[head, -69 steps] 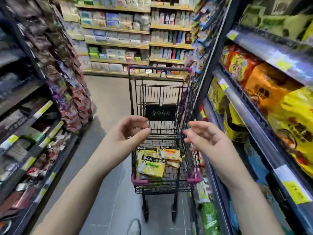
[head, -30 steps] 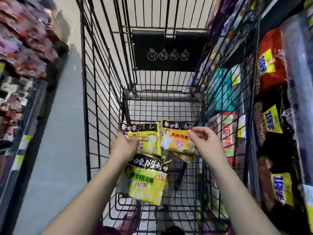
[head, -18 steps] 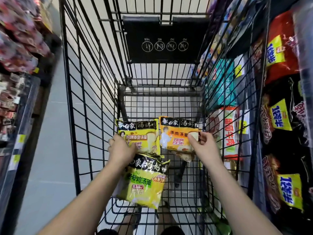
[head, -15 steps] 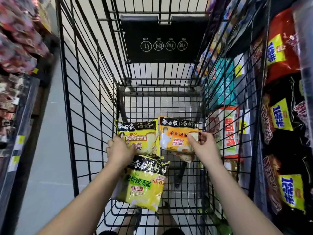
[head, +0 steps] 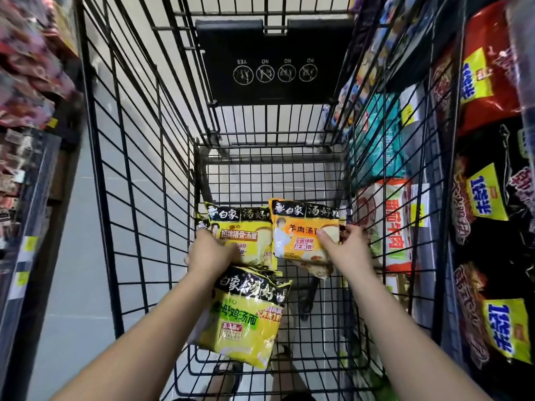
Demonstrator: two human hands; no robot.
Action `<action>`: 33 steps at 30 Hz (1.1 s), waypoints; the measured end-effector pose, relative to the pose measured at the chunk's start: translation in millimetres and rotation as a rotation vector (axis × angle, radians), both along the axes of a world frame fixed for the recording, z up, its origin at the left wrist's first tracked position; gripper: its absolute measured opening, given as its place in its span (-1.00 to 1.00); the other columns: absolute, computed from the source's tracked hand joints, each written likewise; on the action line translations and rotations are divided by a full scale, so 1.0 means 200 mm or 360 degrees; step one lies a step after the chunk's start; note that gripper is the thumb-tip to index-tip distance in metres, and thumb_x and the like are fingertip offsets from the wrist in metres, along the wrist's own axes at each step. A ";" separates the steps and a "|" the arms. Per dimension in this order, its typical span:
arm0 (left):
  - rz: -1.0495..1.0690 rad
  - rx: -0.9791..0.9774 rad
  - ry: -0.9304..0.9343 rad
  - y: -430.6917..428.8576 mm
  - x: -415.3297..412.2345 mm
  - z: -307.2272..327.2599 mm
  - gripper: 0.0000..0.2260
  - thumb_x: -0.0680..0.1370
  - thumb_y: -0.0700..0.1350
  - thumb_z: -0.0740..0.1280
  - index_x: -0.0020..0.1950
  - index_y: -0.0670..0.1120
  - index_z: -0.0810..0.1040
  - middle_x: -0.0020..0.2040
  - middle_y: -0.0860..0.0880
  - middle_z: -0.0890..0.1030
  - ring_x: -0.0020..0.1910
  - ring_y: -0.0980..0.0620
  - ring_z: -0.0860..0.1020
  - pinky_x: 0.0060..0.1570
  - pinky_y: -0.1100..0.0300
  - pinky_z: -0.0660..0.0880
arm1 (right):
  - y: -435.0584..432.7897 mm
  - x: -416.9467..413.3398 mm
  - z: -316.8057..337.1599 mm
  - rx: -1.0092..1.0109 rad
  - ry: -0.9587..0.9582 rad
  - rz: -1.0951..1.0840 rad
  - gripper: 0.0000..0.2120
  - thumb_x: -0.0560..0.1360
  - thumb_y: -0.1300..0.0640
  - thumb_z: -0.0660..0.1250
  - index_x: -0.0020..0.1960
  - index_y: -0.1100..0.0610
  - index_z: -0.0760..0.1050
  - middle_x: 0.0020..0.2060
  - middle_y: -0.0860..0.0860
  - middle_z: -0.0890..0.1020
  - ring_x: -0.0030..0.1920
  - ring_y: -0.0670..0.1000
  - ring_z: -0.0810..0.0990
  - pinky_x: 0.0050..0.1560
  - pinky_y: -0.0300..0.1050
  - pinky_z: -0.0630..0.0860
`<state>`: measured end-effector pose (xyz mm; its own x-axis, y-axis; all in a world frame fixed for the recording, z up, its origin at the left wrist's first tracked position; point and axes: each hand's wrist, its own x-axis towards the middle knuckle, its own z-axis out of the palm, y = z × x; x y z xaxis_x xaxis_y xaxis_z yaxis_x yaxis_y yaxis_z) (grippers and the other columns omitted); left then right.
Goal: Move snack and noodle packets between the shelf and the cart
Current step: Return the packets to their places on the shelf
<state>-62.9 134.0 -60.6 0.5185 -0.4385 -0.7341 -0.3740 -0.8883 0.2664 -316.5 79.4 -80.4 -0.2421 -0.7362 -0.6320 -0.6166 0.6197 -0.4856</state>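
- Nearest, a green-and-yellow noodle packet lies tilted inside the cart. Its black top edge is tucked under the wrist of the left hand.
- The left hand, back up, lies across the lower left corner of a yellow noodle packet. Its fingers curl down onto the wrapper, but I cannot tell whether they grasp this packet, the nearer one, or neither.
- The right hand pinches the right edge of an orange noodle packet: the thumb is on the printed face and the fingers are behind. The packet extends left from the grip, and its left edge is just beside the yellow packet.
- Beyond the packets, a black placard hangs on the cart's far wire wall.
- The right shelf holds red and black bags just outside the cart, and the left shelf is blurred.
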 end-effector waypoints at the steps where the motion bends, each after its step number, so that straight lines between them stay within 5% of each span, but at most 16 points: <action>1: -0.0008 -0.0032 -0.0007 -0.01 0.00 0.00 -0.56 0.47 0.01 0.55 0.10 -0.11 0.36 -0.02 -0.08 0.60 0.08 -0.17 0.60 0.25 -0.15 0.49 | 0.00 0.00 -0.01 0.0002 -0.0003 0.0007 -0.23 0.51 -0.17 0.50 0.52 0.22 0.30 0.37 0.18 0.57 0.31 0.22 0.58 0.30 0.21 0.55; 6: -0.0004 -0.0065 0.0020 -0.05 0.03 0.03 -0.36 0.38 0.20 0.60 0.20 -0.13 0.37 -0.03 -0.04 0.58 0.10 -0.15 0.59 0.28 -0.16 0.49 | -0.01 0.01 -0.03 0.0030 -0.0001 -0.0026 -0.25 0.47 -0.16 0.55 0.46 0.24 0.37 0.32 0.19 0.61 0.28 0.21 0.61 0.28 0.20 0.55; 11: -0.0014 -0.0128 0.0232 -0.09 0.05 0.03 -0.16 0.40 0.16 0.60 0.53 -0.17 0.36 0.41 -0.20 0.54 0.30 -0.18 0.57 0.35 -0.10 0.50 | -0.03 0.02 -0.05 0.0071 0.0067 -0.0010 -0.17 0.40 -0.26 0.57 0.44 0.23 0.42 0.30 0.18 0.60 0.26 0.20 0.60 0.24 0.08 0.57; 18: -0.0169 -0.0324 -0.0036 -0.12 0.10 0.12 -0.29 0.46 0.16 0.55 0.46 -0.16 0.38 0.22 -0.11 0.58 0.06 -0.05 0.50 0.04 0.11 0.44 | -0.02 0.03 -0.05 0.0137 0.0182 0.0059 -0.13 0.38 -0.36 0.52 0.41 0.24 0.43 0.30 0.20 0.57 0.27 0.23 0.57 0.22 0.13 0.58; 21: -0.0168 -0.0426 -0.0060 -0.13 0.13 0.23 -0.30 0.46 0.16 0.54 0.46 -0.14 0.39 0.15 -0.04 0.55 0.07 -0.05 0.52 0.06 0.10 0.47 | -0.03 0.04 -0.05 0.0134 0.0188 0.0058 -0.13 0.38 -0.35 0.52 0.40 0.25 0.43 0.30 0.20 0.57 0.27 0.23 0.57 0.22 0.15 0.58; 24: -0.0165 -0.0499 0.0069 -0.13 0.18 0.37 -0.40 0.45 0.17 0.55 0.38 -0.10 0.51 0.17 -0.04 0.67 0.10 -0.06 0.64 0.14 0.01 0.59 | -0.03 0.05 -0.05 0.0165 0.0176 0.0050 -0.08 0.36 -0.37 0.52 0.43 0.26 0.41 0.31 0.22 0.56 0.28 0.24 0.58 0.23 0.18 0.59; 29: -0.0089 -0.0671 0.0531 -0.09 0.26 0.63 -0.84 0.43 0.11 0.55 -0.06 0.12 0.69 -0.13 0.13 0.76 -0.22 0.19 0.72 -0.33 0.45 0.52 | -0.04 0.06 -0.05 0.0253 0.0228 0.0082 -0.03 0.26 -0.34 0.62 0.37 0.29 0.39 0.27 0.24 0.56 0.25 0.26 0.57 0.11 0.08 0.57; 33: -0.0123 -0.0724 0.0654 -0.09 0.31 0.73 -0.76 0.43 0.14 0.52 0.04 0.11 0.68 -0.04 0.10 0.77 -0.11 0.16 0.73 -0.20 0.37 0.56 | -0.06 0.06 -0.05 0.0374 0.0070 0.0000 -0.11 0.20 -0.27 0.68 0.28 0.27 0.49 0.19 0.20 0.65 0.16 0.22 0.64 0.15 0.07 0.61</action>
